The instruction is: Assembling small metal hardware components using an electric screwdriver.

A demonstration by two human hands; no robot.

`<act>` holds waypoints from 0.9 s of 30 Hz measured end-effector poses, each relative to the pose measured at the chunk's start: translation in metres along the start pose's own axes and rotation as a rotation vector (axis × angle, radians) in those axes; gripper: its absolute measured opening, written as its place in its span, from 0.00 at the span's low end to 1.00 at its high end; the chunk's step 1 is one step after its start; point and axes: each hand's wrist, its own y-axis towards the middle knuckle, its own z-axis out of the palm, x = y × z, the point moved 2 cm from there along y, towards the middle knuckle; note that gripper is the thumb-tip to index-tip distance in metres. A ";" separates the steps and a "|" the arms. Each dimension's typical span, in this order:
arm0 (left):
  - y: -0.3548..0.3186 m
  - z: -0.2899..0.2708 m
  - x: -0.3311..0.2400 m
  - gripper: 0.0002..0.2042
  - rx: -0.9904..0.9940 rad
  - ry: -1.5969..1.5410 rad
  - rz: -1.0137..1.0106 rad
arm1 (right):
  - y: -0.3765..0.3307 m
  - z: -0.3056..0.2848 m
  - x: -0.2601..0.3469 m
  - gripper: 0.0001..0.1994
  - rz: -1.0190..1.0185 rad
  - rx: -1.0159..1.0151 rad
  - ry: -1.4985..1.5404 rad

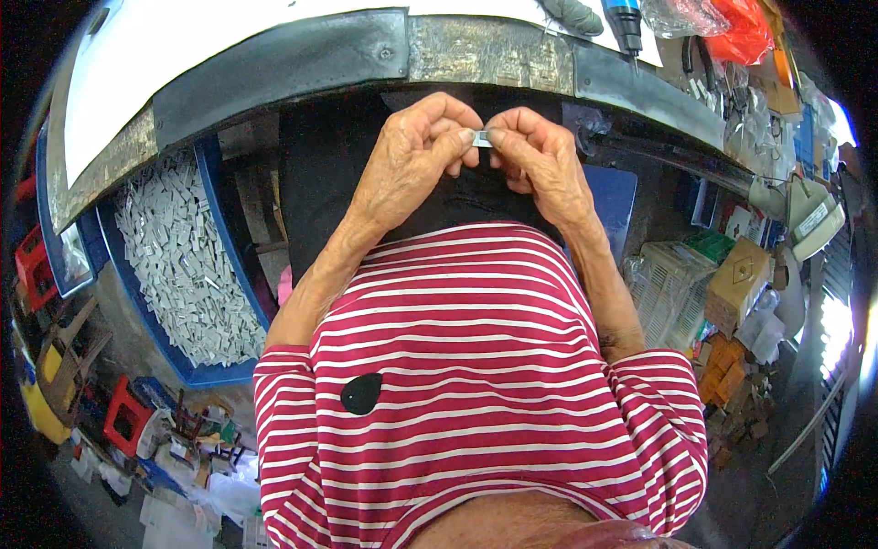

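Between my two hands, just under the near edge of the workbench, is a small light-grey rectangular piece (pixel 482 139). My left hand (pixel 416 151) pinches its left end between thumb and fingers. The other end sits between the thumb and forefinger of my right hand (pixel 538 156). Both hands are closed, with the remaining fingers curled. The fingertips cover much of the piece, so its exact kind cannot be made out. Dark cloth lies over my lap beneath the hands.
The workbench (pixel 485 50) has a worn edge and a white sheet on top. A blue bin (pixel 240 274) at left holds many small grey pieces (pixel 178 256). A blue-handled tool (pixel 626 26) lies at the bench's back right. Right of me stand a plastic crate (pixel 668 293) and a cardboard box (pixel 737 285).
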 end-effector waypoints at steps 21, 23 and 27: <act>-0.002 0.008 -0.006 0.05 -0.060 0.131 0.044 | -0.001 0.009 -0.007 0.05 -0.195 -0.135 0.014; -0.004 0.012 -0.017 0.06 -0.090 0.276 0.117 | -0.003 0.006 0.003 0.04 -0.217 -0.130 0.032; -0.006 0.013 -0.032 0.09 -0.142 0.504 0.304 | -0.004 0.007 0.023 0.04 -0.228 -0.075 0.064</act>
